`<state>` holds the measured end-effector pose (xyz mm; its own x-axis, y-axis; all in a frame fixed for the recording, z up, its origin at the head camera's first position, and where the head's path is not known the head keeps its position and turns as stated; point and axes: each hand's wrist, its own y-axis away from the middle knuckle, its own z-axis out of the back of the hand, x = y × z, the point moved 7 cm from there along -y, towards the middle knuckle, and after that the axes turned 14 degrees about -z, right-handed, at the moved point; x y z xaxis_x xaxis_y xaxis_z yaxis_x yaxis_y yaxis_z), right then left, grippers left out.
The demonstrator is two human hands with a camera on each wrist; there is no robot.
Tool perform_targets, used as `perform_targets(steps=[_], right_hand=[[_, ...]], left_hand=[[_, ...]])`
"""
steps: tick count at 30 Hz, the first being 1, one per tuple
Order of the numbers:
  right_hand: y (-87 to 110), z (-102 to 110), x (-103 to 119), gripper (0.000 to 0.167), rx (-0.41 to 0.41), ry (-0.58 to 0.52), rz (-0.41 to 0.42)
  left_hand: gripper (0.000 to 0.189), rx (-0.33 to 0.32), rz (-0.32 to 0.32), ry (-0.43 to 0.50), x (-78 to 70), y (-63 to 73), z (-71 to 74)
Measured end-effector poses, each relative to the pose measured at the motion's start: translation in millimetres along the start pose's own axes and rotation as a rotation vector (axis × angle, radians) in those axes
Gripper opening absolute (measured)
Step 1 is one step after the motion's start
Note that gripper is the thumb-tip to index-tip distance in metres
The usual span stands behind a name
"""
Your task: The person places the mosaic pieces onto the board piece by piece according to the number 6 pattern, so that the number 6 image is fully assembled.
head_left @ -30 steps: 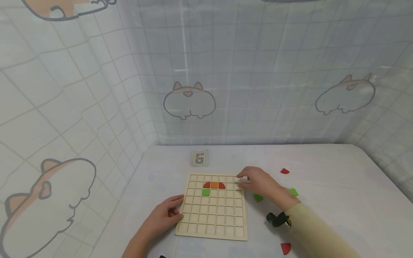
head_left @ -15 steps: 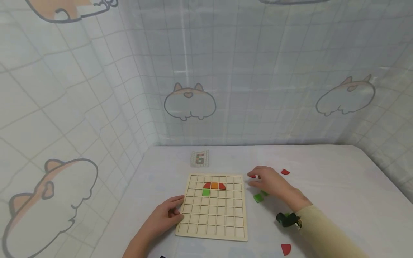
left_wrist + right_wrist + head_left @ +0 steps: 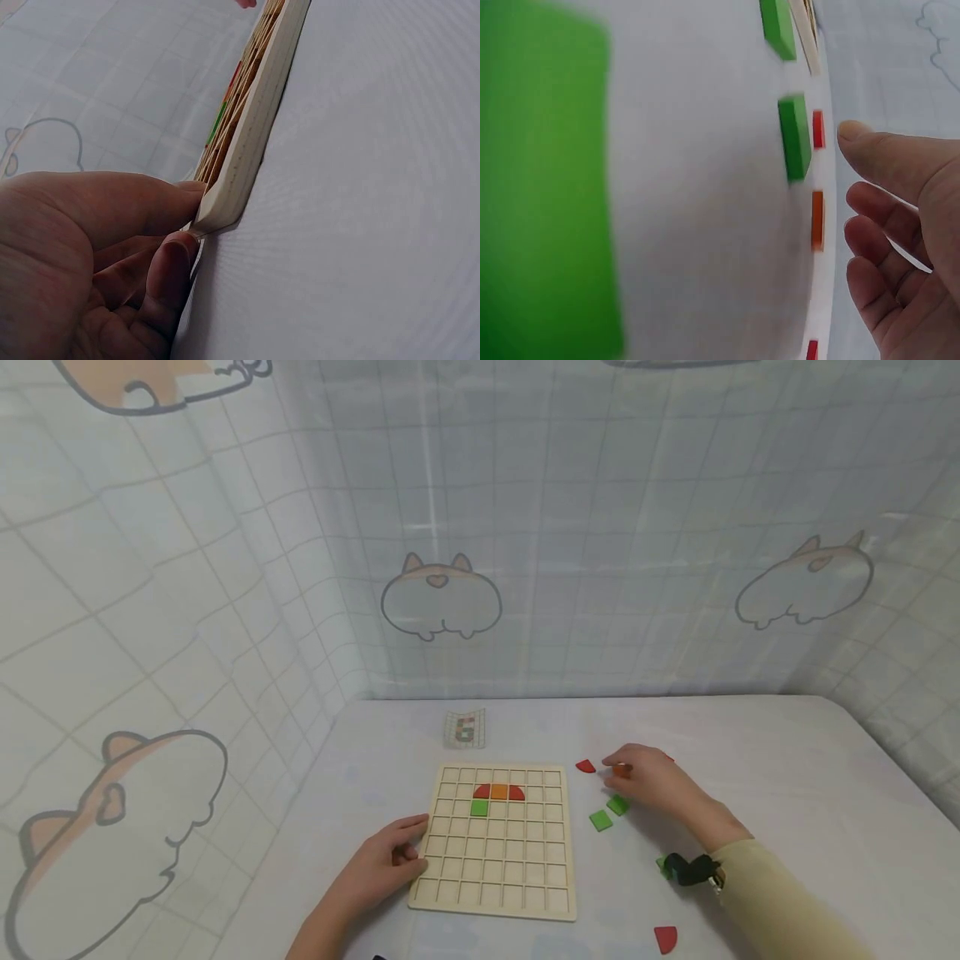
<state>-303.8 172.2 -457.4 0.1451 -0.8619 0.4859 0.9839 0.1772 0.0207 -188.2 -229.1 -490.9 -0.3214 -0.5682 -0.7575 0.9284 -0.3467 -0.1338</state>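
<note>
A pale wooden grid board [image 3: 491, 872] lies on the table. Several tiles sit in its upper cells: an orange square [image 3: 498, 792] between two red quarter-rounds [image 3: 516, 792], with a green square [image 3: 479, 808] below. My left hand [image 3: 382, 860] holds the board's left edge with thumb and fingertips, its other fingers curled beneath; the left wrist view shows the thumb at the corner [image 3: 217, 214]. Right of the board, my right hand [image 3: 656, 781] hovers with fingers parted, around a loose orange tile [image 3: 621, 770]. In the right wrist view its fingertips are apart from this orange tile [image 3: 818, 220].
Loose green tiles [image 3: 601, 820] and a red quarter-round [image 3: 586, 767] lie between board and right hand. Another red quarter-round [image 3: 665, 939] is near the front. A small pattern card [image 3: 465, 728] lies behind the board. A patterned curtain [image 3: 555, 568] rises behind the table.
My right hand has moved right, away from the board. It carried a red quarter-round and left it on the table beside the board. The left hand has stayed in place.
</note>
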Motion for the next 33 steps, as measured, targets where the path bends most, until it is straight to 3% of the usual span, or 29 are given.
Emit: perform_targets(steps=[15,33], right_hand=[[-1.2,5.5,-17.6,0.027,-0.030,0.042,0.028],[-1.2,4.9,-15.2,0.019,-0.018,0.058,0.028]], left_hand=[[0.058,0.007,-0.017,-0.011,0.4,0.3,0.0],[0.057,0.013,-0.028,-0.009,3.2,-0.2,0.2]])
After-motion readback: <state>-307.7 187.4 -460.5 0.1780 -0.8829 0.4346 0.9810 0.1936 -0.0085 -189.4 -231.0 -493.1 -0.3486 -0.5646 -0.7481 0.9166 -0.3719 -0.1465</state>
